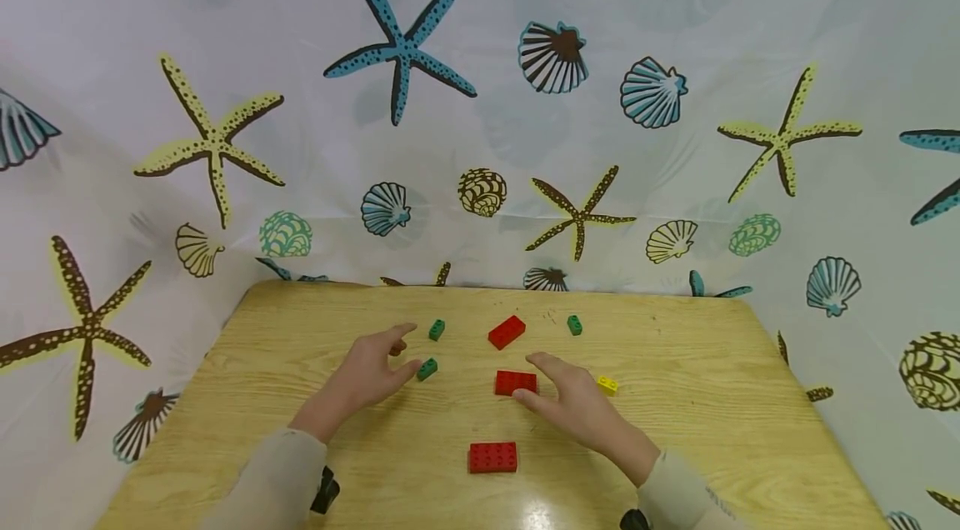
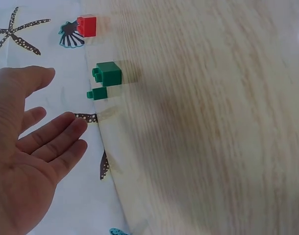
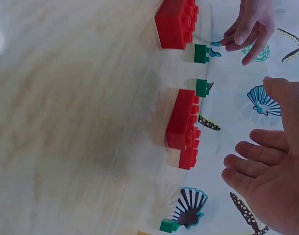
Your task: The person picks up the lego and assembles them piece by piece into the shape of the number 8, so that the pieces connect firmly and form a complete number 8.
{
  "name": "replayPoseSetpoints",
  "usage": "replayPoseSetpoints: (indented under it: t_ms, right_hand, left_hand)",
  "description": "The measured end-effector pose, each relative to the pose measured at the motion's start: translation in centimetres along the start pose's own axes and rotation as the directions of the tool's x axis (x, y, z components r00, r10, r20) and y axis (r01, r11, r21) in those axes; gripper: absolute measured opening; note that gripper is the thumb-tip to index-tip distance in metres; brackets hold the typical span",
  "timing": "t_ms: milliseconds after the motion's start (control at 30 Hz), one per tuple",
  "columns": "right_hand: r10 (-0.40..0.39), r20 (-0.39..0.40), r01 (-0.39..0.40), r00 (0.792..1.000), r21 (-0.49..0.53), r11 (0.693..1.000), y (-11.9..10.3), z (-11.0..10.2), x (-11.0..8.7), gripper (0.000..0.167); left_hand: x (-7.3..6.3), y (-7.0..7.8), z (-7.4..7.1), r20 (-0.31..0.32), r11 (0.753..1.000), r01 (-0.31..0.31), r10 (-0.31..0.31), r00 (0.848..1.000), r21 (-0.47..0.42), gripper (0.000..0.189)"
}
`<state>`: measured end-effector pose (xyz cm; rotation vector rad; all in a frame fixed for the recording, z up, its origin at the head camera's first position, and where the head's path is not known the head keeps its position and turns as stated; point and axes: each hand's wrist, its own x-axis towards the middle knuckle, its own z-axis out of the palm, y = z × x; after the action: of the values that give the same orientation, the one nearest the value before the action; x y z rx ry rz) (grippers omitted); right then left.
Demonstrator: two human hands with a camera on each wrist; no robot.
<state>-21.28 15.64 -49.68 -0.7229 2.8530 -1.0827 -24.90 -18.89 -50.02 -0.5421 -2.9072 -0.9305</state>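
My left hand [image 1: 367, 369] hovers over the left of the table with its fingers loosely extended and nothing held. Just to its right lies a small green brick [image 1: 427, 369], close by the thumb. A second green brick [image 1: 437, 330] sits a little farther back, right of the index finger. My right hand [image 1: 573, 405] is held with thumb and fingers apart, also without anything in it. Its thumb overlaps the edge of a red brick [image 1: 516, 382] in the head view. To the right of that hand is a yellow brick [image 1: 607, 386], partly hidden behind it.
Another red brick [image 1: 507, 332] lies at an angle farther back, with a green brick [image 1: 574, 325] to its right. Nearest the person is a third red brick [image 1: 492, 457]. A white cloth [image 1: 480, 138] printed with starfish and shells surrounds the wooden table [image 1: 712, 380].
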Motion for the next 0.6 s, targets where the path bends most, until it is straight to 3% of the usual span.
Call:
replayPoseSetpoints:
  t_ms: [267, 600]
  right_hand:
    - [-0.041, 0.069, 0.036, 0.997, 0.066, 0.997, 0.5, 1.5, -1.2, 0.056]
    - [-0.053, 0.149, 0.042, 0.987, 0.079, 0.996, 0.8, 2.6, -2.3, 0.051]
  left_hand:
    - [0.0, -0.7, 1.0, -0.001, 0.998, 0.017, -0.017, 1.0, -0.062, 0.056]
    - [0.5, -1.2, 2.1, 0.054, 0.998, 0.047, -0.045, 0.998, -0.052, 0.056]
